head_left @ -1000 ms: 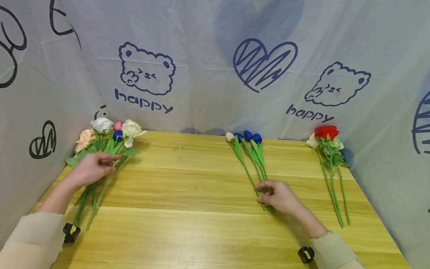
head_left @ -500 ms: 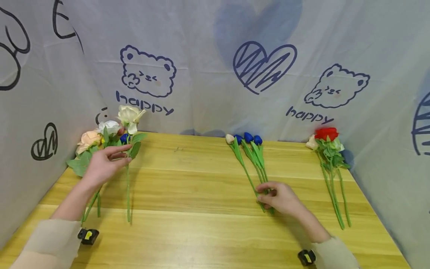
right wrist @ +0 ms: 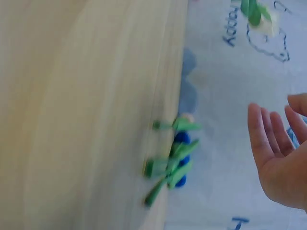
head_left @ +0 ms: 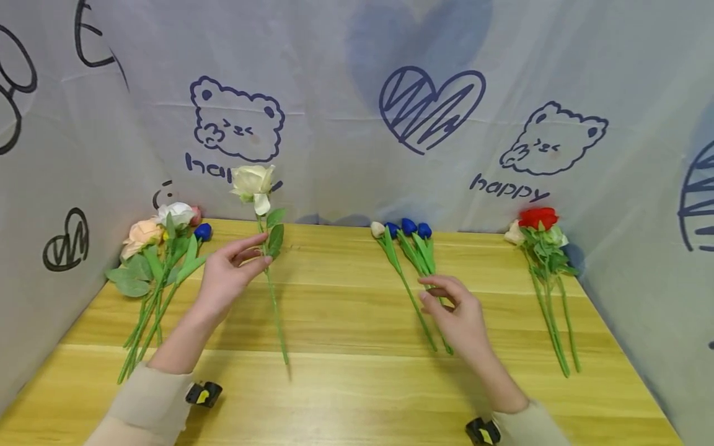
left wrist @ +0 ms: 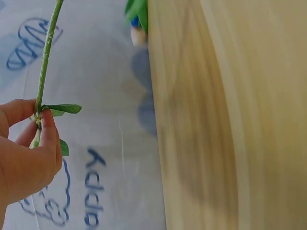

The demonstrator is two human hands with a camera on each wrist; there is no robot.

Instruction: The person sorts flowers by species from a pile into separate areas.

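Observation:
An artificial cream rose (head_left: 252,181) stands almost upright above the table, its stem pinched between the thumb and fingers of my left hand (head_left: 229,272). In the left wrist view the green stem (left wrist: 46,57) passes between the fingertips, with small leaves beside them. My right hand (head_left: 462,319) hovers over the stems of a small group of tulips, several blue (head_left: 409,227) and one whitish (head_left: 377,230). The tulips lie on the table. In the right wrist view the right hand (right wrist: 280,160) has its fingers extended and apart from the tulips (right wrist: 181,139).
At the left of the wooden table (head_left: 346,396) lies a bunch with a peach flower (head_left: 142,236), a white flower (head_left: 176,214) and a blue tulip (head_left: 203,232). A red rose (head_left: 538,218) lies with pale flowers at the right. Printed cloth (head_left: 334,142) encloses the back and sides.
My left hand has lifted the cream rose out of the left bunch and carried it to the right. My right hand has let go of the tulip stems and risen slightly.

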